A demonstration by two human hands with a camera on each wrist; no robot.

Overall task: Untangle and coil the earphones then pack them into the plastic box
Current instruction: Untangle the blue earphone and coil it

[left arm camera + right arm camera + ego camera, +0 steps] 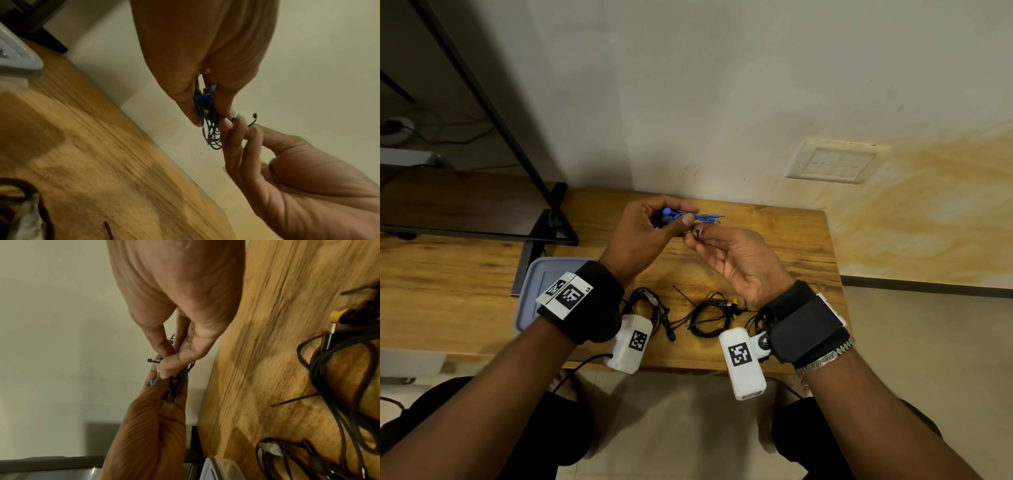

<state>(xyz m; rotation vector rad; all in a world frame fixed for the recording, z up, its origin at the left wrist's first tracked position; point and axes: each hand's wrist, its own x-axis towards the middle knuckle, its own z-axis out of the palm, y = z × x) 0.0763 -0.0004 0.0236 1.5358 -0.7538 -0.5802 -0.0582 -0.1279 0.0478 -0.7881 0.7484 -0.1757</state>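
Note:
My left hand (671, 219) is raised above the back of the wooden table (774, 246) and grips a coiled bundle of blue earphones (688, 216), its plug pointing right. In the left wrist view thumb and fingers pinch the blue coil (208, 128) near its top. My right hand (693, 240) is right beside it and pinches a thin black cable tie (697, 235), whose head pokes out past the fingertips (151, 361). The plastic box (541, 284), with a grey-blue lid, lies under my left wrist.
Two tangles of black earphones (709, 315) (650, 305) lie near the table's front edge, one with a yellow part. A loose black cable tie (683, 296) lies between them. A black metal stand (551, 219) rises at the back left, and a wall borders the table behind.

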